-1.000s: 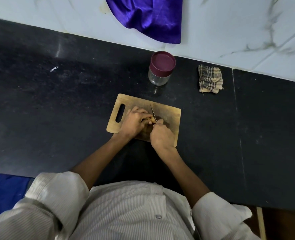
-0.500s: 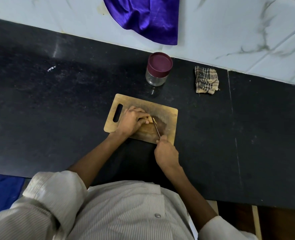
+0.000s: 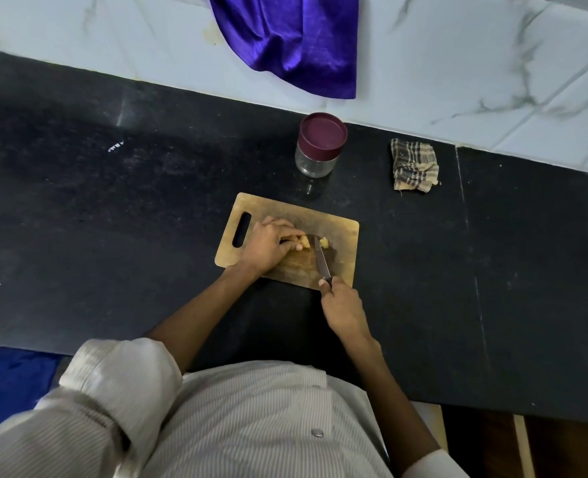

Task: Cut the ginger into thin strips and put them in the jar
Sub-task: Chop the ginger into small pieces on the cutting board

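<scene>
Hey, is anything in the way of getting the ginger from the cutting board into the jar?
Yes, the jar's own lid. The jar stands on the counter just beyond the cutting board, with its maroon lid still on. The counter between board and jar looks bare. The ginger is still on the board.

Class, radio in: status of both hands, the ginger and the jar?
Left hand holds ginger on board. Right hand grips knife, blade at ginger. Jar behind board, lid on. Nothing in the way.
</scene>
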The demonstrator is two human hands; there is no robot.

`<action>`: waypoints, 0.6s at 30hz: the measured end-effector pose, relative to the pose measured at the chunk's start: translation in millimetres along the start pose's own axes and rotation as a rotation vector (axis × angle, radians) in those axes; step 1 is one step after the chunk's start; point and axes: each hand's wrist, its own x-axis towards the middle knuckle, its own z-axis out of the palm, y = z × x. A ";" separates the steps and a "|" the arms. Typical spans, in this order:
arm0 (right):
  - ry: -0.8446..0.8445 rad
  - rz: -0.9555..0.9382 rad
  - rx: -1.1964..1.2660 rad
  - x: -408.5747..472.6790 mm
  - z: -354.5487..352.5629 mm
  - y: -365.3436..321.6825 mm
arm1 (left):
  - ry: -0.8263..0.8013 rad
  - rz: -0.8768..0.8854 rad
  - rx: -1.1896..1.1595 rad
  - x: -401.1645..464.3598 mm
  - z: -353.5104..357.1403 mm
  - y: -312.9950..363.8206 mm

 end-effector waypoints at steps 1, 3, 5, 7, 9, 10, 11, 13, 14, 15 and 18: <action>0.002 -0.007 0.008 -0.5 0.5 -0.4 | -0.005 -0.003 -0.003 0.0 0.0 -0.2; 0.002 -0.012 0.021 -1.4 1.3 -2.1 | -0.010 -0.007 -0.003 0.1 0.3 -0.7; 0.005 -0.027 0.022 -2.0 1.0 -5.3 | -0.010 -0.006 0.009 0.3 0.1 -0.6; 0.011 -0.054 0.002 -1.8 0.5 -9.3 | -0.013 -0.004 0.018 0.5 0.1 -0.9; 0.017 -0.077 -0.031 -0.9 -0.7 -13.4 | -0.012 -0.005 0.019 0.5 0.0 -0.6; 0.020 -0.083 -0.048 -0.5 -1.4 -15.3 | -0.010 -0.004 0.020 0.6 0.1 -0.7; 0.022 -0.086 -0.061 0.0 -2.2 -17.2 | -0.008 -0.004 0.023 0.8 0.2 -0.8; 0.024 -0.093 -0.073 1.3 -2.9 -19.6 | -0.009 -0.001 0.026 0.8 0.5 -1.1; 0.023 -0.094 -0.075 1.5 -3.4 -20.7 | -0.008 0.002 0.025 0.9 0.6 -1.1; 0.021 -0.093 -0.077 1.7 -3.8 -21.5 | -0.006 0.004 0.022 1.0 0.6 -1.2; 0.025 -0.101 -0.091 1.6 -4.9 -22.9 | 0.000 0.009 0.018 1.3 1.1 -1.9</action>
